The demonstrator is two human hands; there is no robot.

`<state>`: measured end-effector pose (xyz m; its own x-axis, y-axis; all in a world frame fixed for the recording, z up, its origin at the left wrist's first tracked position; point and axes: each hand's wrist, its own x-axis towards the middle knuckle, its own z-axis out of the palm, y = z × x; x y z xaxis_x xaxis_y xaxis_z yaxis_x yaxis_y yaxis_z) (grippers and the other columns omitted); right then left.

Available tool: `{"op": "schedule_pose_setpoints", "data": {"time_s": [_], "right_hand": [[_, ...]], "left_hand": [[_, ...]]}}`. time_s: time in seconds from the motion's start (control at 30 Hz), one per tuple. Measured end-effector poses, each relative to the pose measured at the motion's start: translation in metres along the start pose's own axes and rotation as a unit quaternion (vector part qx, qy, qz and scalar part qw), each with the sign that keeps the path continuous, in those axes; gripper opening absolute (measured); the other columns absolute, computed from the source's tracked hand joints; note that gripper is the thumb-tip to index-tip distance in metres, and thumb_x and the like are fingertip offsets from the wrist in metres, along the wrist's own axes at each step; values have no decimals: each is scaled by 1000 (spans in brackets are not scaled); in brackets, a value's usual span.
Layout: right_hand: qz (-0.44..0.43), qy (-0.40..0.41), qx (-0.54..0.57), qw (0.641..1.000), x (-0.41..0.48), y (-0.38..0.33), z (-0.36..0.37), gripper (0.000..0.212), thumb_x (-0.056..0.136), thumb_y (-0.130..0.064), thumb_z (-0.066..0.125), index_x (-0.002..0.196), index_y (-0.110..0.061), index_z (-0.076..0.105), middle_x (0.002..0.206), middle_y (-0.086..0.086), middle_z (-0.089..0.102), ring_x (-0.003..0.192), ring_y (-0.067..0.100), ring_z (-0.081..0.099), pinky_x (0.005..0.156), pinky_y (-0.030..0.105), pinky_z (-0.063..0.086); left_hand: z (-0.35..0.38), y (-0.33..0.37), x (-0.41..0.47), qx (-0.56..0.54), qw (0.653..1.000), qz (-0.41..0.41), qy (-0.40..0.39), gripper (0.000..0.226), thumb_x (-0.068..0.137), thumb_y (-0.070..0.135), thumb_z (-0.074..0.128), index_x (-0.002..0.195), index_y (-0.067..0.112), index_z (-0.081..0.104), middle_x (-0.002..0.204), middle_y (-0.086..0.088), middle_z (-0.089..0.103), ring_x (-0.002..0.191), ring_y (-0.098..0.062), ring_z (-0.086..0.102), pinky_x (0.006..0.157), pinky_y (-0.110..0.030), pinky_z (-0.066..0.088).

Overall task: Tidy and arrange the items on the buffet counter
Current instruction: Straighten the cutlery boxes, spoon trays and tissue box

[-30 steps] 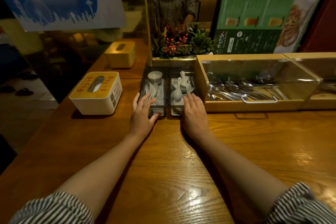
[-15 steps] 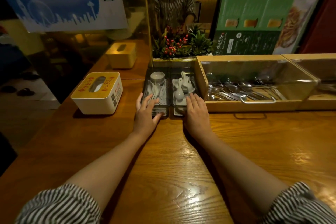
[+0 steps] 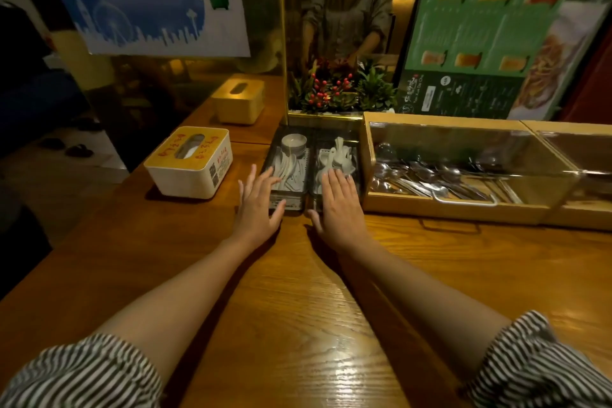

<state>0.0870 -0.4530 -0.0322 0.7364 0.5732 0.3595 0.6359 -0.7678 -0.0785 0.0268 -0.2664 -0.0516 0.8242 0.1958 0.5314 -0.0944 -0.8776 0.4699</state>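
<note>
Two dark mesh trays stand side by side on the wooden counter (image 3: 298,308). The left tray (image 3: 293,204) holds white ceramic spoons (image 3: 286,167) and a small white bowl (image 3: 294,142). The right tray (image 3: 356,146) holds more white spoons (image 3: 337,156). My left hand (image 3: 258,205) lies flat with fingers spread against the left tray's front edge. My right hand (image 3: 341,202) lies flat over the right tray's front edge, fingers together. Neither hand holds anything.
A white tissue box (image 3: 190,162) with a yellow top stands left of the trays; a second one (image 3: 238,101) is behind it. Right of the trays is a wooden cutlery box (image 3: 457,205) with a clear lid and metal spoons. A plant (image 3: 341,86) and a mirror stand behind.
Both hands have stayed at the trays' front edges. The left hand's fingers have spread wider and the trays sit slightly farther back against the planter.
</note>
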Motion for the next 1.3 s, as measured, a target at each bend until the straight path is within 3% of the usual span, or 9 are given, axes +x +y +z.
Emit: {"op": "schedule_pose_setpoints", "data": {"time_s": [0.2,0.3,0.57,0.83,0.97,1.2,1.3], "right_hand": [[-43,-9,23,999,9,-14,-5,84,95,-50,49,155,-5,10,163,16,9,152,28,3,123,45,0],[-58,-17,37,997,13,-25,-4,84,97,-52,45,155,-5,8,164,16,6,152,28,0,123,43,-3],[-77,-28,59,995,29,-67,1,83,97,-52,45,155,-7,7,164,16,5,152,28,0,123,44,-1],[-62,-10,78,995,61,-134,17,80,98,-46,48,156,-8,7,164,14,3,152,28,-4,118,38,-9],[-50,2,78,996,84,-176,29,82,97,-44,50,156,-9,6,164,13,4,152,27,-3,119,39,-10],[-23,16,89,996,112,-226,50,69,100,-45,43,156,-15,16,164,13,9,152,28,1,120,39,-6],[4,32,64,997,114,-227,57,65,100,-45,42,154,-17,21,163,13,15,151,30,5,119,42,-8]], "left_hand": [[-24,-13,-13,71,996,-44,41,57,92,26,62,143,14,40,156,-7,31,149,-24,11,120,-54,7],[-40,-21,-26,87,993,-66,52,63,93,25,61,148,14,33,160,-7,23,150,-19,5,120,-46,-1],[-84,-68,-56,134,979,-145,51,80,91,22,64,154,11,17,163,-9,11,150,-22,2,121,-52,3],[-125,-127,-39,100,980,-161,53,99,85,19,73,156,16,3,164,-5,-4,148,-16,-8,119,-42,9],[-144,-165,-23,89,987,-131,17,106,82,27,76,156,13,1,164,-7,-6,150,-22,-4,118,-40,10],[-152,-208,2,-20,995,-63,-70,97,85,20,73,156,14,7,163,-11,11,149,-24,14,117,-39,22],[-142,-209,6,-69,995,-50,-48,88,86,14,72,153,9,16,156,-18,29,142,-28,31,110,-31,31]]}}
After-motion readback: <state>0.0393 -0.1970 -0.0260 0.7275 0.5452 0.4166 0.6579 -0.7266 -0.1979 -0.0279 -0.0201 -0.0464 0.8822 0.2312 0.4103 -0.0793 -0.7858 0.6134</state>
